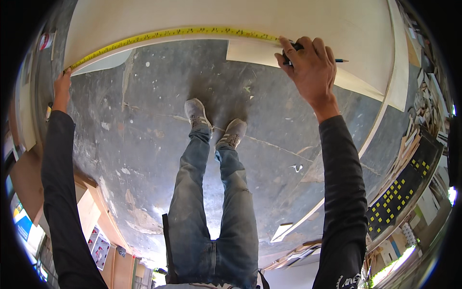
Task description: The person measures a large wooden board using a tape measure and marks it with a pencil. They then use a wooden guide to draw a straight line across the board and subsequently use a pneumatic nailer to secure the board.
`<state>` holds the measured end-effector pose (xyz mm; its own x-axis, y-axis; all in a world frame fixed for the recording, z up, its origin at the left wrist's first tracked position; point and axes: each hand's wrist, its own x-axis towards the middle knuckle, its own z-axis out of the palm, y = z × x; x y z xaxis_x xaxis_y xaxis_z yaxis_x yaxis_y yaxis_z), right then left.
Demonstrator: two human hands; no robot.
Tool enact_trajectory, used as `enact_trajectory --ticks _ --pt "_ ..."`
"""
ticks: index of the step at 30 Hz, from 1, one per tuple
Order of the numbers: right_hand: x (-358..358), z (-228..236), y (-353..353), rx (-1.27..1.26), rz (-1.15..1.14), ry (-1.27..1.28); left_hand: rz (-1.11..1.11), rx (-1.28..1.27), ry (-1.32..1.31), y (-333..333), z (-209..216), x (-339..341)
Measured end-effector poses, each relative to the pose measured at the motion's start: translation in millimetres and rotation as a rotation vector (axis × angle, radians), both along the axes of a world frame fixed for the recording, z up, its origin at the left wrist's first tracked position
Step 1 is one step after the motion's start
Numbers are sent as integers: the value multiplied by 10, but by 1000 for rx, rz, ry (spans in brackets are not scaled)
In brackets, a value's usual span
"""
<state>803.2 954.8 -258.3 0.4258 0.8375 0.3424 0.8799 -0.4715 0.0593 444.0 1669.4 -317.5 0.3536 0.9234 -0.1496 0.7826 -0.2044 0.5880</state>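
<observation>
A yellow tape measure is stretched along the near edge of a large pale board. My left hand pinches the tape's end at the board's left corner. At the right, my right hand is closed around the dark tape case, which is mostly hidden under the fingers. A dark pencil sticks out to the right from the same hand, its tip pointing away from the tape. Below the large board, another pale panel shows along its near edge.
My shoes stand on the stained grey concrete floor. A long thin strip lies at the right. Beyond it are a black panel with yellow squares and piled wood offcuts. Wooden cabinet parts stand at the lower left.
</observation>
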Motion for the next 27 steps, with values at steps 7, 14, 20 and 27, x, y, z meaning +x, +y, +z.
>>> enact_trajectory --ticks 7,14,20,27 --pt "41 -37 38 62 -3 2 35 -67 78 318 22 -59" --pt "79 -108 -16 78 15 -33 60 -116 47 222 -52 3" --pt "96 -137 -36 87 23 -60 71 -139 46 226 -15 14" --pt "67 -192 -46 110 16 -74 127 -163 78 218 60 28"
